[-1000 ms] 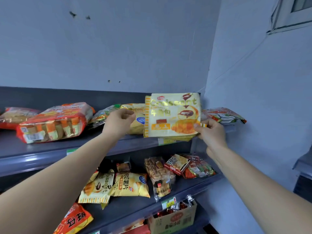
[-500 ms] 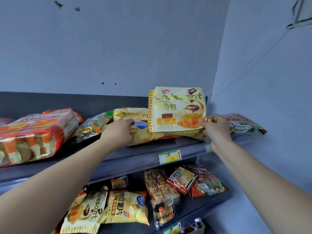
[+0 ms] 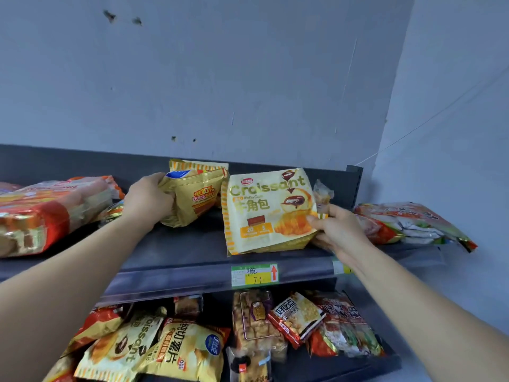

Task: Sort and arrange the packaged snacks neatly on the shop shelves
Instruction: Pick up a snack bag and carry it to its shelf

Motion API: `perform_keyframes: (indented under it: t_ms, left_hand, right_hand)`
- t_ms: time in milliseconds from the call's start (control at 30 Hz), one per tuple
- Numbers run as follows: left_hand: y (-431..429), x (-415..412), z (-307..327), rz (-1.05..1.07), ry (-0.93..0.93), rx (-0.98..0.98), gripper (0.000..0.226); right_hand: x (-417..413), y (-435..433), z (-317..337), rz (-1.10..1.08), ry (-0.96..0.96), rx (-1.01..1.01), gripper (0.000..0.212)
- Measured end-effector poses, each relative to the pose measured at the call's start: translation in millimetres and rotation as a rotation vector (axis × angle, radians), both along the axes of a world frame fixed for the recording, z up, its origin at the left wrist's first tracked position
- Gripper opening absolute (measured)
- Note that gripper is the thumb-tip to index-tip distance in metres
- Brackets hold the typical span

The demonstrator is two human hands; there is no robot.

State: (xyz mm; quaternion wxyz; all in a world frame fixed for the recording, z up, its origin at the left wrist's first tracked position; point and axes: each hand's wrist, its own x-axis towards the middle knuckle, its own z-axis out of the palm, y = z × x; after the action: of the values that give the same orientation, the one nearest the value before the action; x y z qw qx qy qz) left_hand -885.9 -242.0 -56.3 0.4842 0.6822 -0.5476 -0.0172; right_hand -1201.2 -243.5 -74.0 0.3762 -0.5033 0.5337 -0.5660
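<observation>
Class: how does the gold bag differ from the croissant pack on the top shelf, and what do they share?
The gold bag is shiny gold; the croissant pack is pale cream. The left hand grips the gold bag's side; the right hand pinches the croissant pack's edge. Both are hand-held at the top shelf, fronts facing out.

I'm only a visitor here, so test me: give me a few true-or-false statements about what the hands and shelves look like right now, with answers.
1. The left hand grips a gold bag. True.
2. The right hand holds nothing. False: it pinches the right edge of the croissant pack, which stands on the upper shelf.
3. A price tag with a red arrow sits on the upper shelf's front edge. True.
4. The lower shelf is bare. False: several snack packs lie on it.
</observation>
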Motion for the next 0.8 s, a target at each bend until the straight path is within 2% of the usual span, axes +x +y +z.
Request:
perform_keyframes:
  t_ms: [167, 367, 633, 700, 800]
  left_hand:
    - [13, -9, -2, 0.024, 0.129, -0.085, 0.035]
    - [34, -10, -1, 0.029, 0.270, -0.137, 0.033]
    - [64, -2, -18, -0.025, 0.293, -0.208, 0.034]
    - [70, -5, -22, -0.026, 0.284, -0.235, 0.032]
    - [79, -12, -30, -0.011, 0.240, -0.275, 0.033]
  right_hand:
    - [8, -21, -18, -0.013, 0.030, 0.026, 0.016]
    - [43, -42, -26, -0.135, 0.157, -0.063, 0.016]
    - [55, -57, -31, -0.110, 0.330, -0.045, 0.012]
    - [53, -53, -32, -0.107, 0.421, -0.074, 0.017]
    - [58, -45, -38, -0.173, 0.571, -0.227, 0.034]
